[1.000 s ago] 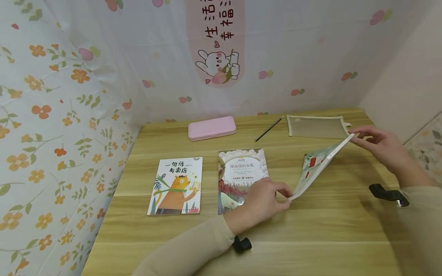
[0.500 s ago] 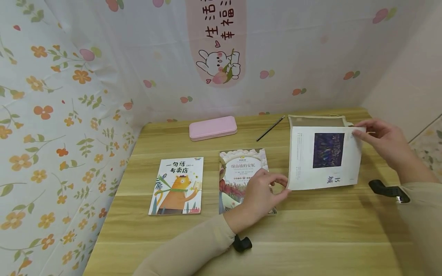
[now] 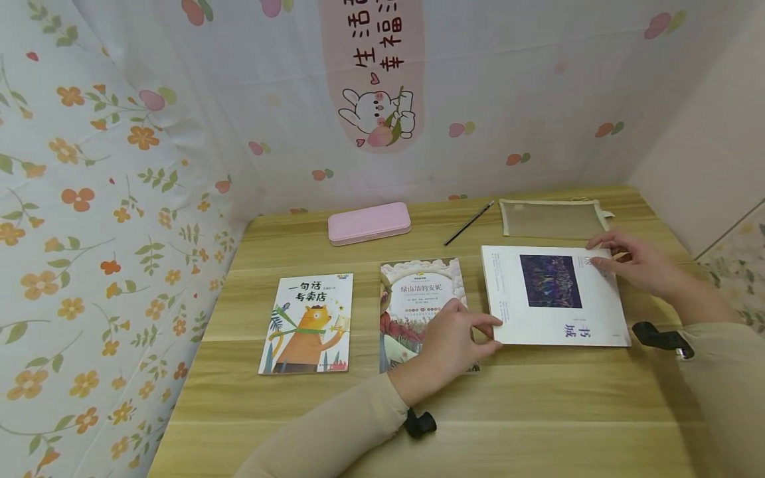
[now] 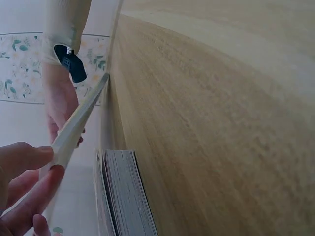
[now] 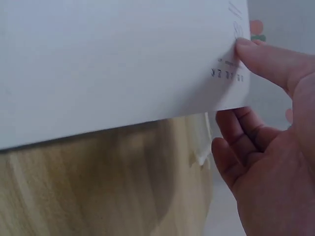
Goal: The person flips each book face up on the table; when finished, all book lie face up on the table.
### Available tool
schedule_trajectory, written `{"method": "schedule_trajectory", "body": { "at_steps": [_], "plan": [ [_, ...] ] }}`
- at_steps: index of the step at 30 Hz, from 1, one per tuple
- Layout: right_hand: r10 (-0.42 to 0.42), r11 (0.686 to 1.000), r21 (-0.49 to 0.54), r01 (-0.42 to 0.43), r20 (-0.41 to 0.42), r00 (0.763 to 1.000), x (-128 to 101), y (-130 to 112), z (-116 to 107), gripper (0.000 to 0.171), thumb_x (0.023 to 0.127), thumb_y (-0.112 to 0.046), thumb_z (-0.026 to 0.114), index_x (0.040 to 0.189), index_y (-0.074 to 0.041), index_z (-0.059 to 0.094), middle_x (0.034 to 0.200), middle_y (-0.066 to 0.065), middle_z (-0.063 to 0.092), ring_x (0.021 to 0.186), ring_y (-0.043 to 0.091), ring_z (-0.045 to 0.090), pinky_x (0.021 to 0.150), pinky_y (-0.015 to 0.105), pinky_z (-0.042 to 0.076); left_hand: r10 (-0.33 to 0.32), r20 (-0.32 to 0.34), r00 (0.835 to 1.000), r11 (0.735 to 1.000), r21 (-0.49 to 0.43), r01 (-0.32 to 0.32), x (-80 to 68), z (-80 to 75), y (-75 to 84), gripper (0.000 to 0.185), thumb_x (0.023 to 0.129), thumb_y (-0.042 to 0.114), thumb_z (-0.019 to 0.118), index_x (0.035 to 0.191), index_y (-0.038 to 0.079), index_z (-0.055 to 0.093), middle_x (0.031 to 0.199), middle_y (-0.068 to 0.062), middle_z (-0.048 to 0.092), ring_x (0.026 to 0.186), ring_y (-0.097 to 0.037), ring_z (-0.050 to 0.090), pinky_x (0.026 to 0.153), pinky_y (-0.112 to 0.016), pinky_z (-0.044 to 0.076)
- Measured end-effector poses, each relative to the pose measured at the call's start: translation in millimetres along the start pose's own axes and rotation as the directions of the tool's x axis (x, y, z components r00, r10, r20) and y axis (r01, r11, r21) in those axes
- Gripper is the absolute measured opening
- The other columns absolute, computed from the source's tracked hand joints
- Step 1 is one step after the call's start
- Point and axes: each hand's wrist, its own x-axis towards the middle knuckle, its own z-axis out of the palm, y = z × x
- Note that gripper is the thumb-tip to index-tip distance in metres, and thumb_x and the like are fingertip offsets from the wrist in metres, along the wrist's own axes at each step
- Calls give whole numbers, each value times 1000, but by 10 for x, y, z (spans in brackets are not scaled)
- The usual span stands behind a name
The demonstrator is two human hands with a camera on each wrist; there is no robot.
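Note:
A thin white magazine [image 3: 552, 295] with a dark square picture is held between both hands, low over the right part of the table. My left hand [image 3: 445, 338] pinches its left edge near the lower corner, thumb on one face and a finger on the other in the left wrist view. At the far right corner, my right hand [image 3: 642, 265] grips it, with the thumb [image 5: 268, 59] on the white cover and the other fingers under it. Beneath my left hand lies a thick book [image 3: 421, 285] with a pale illustrated cover, partly hidden by that hand.
A book with an orange cat [image 3: 306, 322] lies on the left of the wooden table [image 3: 508, 425]. Along the back are a pink pencil case [image 3: 369, 224], a dark pencil [image 3: 469, 223] and a beige mesh pouch [image 3: 552, 219]. A printed curtain [image 3: 263, 86] stands behind.
The magazine has swung over from a nearly edge-on tilt, so its white cover faces up, then come down flatter. My right hand has moved left and down with it; my left hand stays nearly in place.

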Motion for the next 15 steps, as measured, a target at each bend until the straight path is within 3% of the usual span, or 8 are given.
{"method": "schedule_trajectory", "body": {
  "at_steps": [4,10,15],
  "plan": [
    [-2,999,-36,3,44,999,-21,45,39,24,98,-15,71,121,-7,66,108,-22,56,86,0,54,69,19,46,-42,82,996,998,40,39,14,53,11,25,84,38,86,109,37,81,78,30,70,80,4,44,61,-9,33],
    [-52,995,-75,61,116,992,66,140,185,27,97,-9,71,123,-7,66,104,-1,58,77,10,46,63,24,38,-2,188,982,996,85,-14,17,193,38,25,85,35,86,109,33,81,70,26,69,75,8,51,68,-9,34],
    [-93,989,-103,109,149,984,152,130,261,29,95,-4,72,124,-4,68,92,5,57,71,11,41,60,26,33,15,216,976,988,149,-49,-19,255,54,22,86,38,84,108,34,82,69,27,68,77,3,54,66,-8,34]
  ]
}}
